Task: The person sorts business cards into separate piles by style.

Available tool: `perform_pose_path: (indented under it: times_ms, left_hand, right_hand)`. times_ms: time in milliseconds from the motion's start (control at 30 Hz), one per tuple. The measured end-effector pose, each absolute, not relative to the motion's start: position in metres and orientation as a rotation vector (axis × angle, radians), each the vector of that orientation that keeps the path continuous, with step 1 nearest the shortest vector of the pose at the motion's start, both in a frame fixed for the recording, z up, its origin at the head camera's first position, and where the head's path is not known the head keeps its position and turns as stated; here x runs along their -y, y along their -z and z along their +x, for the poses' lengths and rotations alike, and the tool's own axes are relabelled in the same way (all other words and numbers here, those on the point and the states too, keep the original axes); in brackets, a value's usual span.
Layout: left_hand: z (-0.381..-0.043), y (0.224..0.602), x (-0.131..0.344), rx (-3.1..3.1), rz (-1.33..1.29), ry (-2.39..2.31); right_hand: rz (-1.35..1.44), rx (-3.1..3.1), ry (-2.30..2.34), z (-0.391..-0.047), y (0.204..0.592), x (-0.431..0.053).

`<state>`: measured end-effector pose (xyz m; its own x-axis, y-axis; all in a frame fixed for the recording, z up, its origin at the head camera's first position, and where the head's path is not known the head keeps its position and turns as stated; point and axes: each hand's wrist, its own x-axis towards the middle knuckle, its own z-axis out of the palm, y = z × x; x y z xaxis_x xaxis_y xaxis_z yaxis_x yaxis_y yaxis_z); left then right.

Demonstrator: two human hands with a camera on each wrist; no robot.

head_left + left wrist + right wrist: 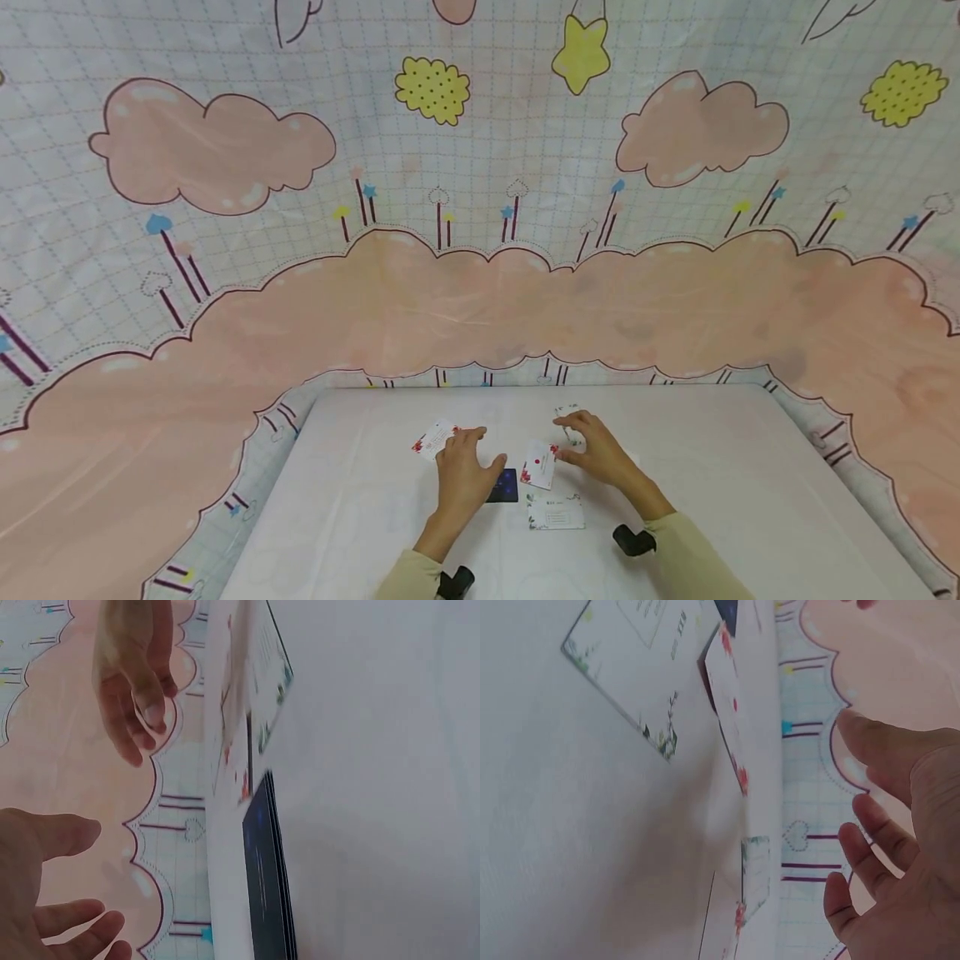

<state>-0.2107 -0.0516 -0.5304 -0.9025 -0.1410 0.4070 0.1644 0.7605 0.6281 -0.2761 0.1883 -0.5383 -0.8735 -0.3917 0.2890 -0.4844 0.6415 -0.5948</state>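
My left hand (pixel 467 475) hovers over the table's left middle, fingers spread and holding nothing. Partly covered by it is a stack of dark blue cards (pixel 506 486), whose layered edge shows in the left wrist view. Beyond those fingers lies a white card with red flowers (pixel 433 439). My right hand (pixel 600 450) is also empty, its fingers loosely bent beside a second red-flowered card (pixel 538 465), which sits tilted in the middle. Nearer to me is a white card with green leaves (pixel 555 512). Another leaf-edged card (pixel 570 413) is partly hidden behind the right hand.
A white cloth covers the table (pixel 360 517). Behind it hangs a patterned curtain (pixel 480 308) with pink clouds. Black wrist mounts (pixel 633 540) sit at both sleeves.
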Motion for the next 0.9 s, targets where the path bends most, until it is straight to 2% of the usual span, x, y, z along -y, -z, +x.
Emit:
perform_pose_path:
  times_ms: [300,900]
  left_hand:
    - [-0.213,0.535,0.02,2.637,-0.02,0.947]
    - [-0.216,0.552,0.012,2.846,-0.051,0.912]
  right_hand:
    - [0.81,2.815,-0.929,-0.284,0.536,-0.195]
    - [0.788,2.986,-0.876,-0.291,0.546,-0.189]
